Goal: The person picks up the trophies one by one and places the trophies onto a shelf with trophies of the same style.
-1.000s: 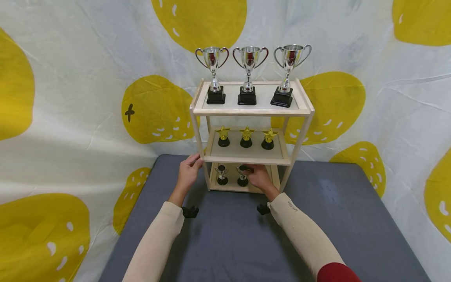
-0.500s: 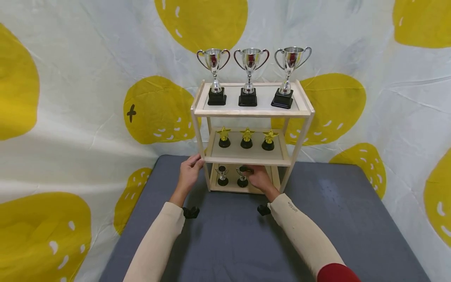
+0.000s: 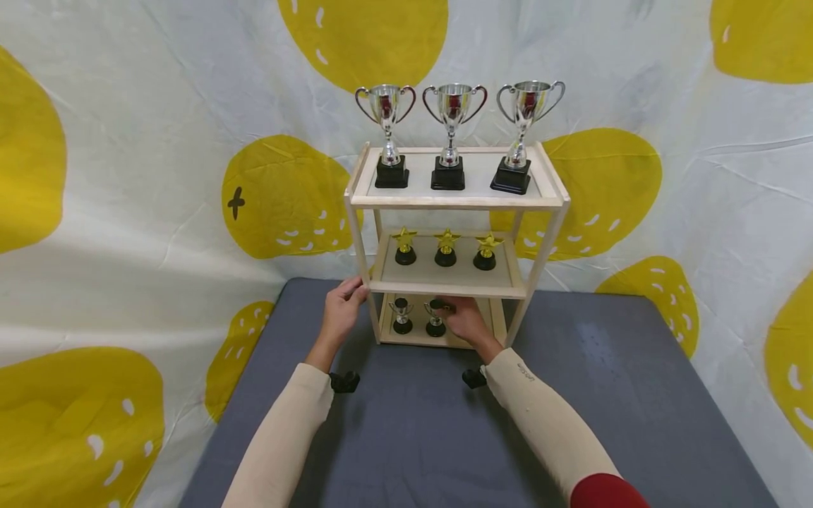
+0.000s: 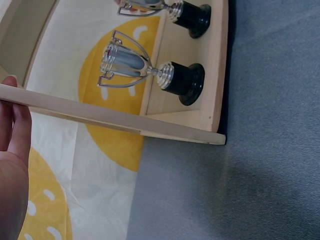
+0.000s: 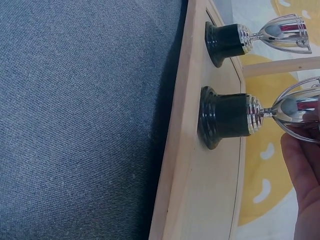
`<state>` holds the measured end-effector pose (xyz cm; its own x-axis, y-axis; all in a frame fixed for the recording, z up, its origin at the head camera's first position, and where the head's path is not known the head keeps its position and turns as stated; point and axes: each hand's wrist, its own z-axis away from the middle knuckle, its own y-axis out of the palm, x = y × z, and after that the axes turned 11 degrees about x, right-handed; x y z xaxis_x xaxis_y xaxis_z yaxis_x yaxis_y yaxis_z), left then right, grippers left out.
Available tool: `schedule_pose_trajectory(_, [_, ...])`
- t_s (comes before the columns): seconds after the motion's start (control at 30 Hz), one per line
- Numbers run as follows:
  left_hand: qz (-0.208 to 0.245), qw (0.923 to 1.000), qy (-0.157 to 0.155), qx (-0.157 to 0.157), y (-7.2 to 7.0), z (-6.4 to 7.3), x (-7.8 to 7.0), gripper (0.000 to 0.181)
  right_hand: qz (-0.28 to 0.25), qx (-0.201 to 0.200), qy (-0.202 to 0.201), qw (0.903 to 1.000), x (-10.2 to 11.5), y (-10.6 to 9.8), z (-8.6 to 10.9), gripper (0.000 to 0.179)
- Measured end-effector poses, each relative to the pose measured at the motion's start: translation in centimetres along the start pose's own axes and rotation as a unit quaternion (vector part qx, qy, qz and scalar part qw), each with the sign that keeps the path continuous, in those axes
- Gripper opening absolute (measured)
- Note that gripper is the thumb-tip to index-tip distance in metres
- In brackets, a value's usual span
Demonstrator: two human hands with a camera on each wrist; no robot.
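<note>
My right hand (image 3: 466, 321) reaches into the bottom tier of a wooden shelf (image 3: 444, 290) and holds a small silver trophy cup (image 3: 435, 328) by its side handle. In the right wrist view, fingers (image 5: 300, 165) lie against that handle, and the trophy's black base (image 5: 230, 116) stands upright on the tier. The thumb is out of that view. A matching small trophy cup (image 4: 125, 65) stands to its left, untouched. My left hand (image 3: 341, 310) grips the shelf's front left post (image 4: 110, 119), its fingers on both sides of the wood.
Three large silver trophy cups (image 3: 449, 141) line the top tier. Three gold star trophies (image 3: 447, 247) stand on the middle tier, just above my right hand. The shelf rests on a grey cloth-covered table (image 3: 406, 423) before a lemon-patterned fabric backdrop (image 3: 159, 141).
The small trophy cup in my right hand has shifted slightly left, towards its twin. My left hand has stayed on the post.
</note>
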<state>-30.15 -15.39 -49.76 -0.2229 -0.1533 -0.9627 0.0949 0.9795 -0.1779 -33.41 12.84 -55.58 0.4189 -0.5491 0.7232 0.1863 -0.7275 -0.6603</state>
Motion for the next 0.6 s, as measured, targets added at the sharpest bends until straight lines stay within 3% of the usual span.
schedule_pose_trajectory(0.37, [-0.004,0.9999,0.013,0.0,0.0,-0.15,0.05,0.037,-0.01,0.004,0.023,0.9997,0.43,0.13,-0.1,0.034])
schedule_pose_trajectory(0.6, [0.0,0.9999,0.012,0.0,0.0,-0.13,0.06,0.036,-0.005,0.009,0.015,0.9998,0.37,0.19,-0.13,0.032])
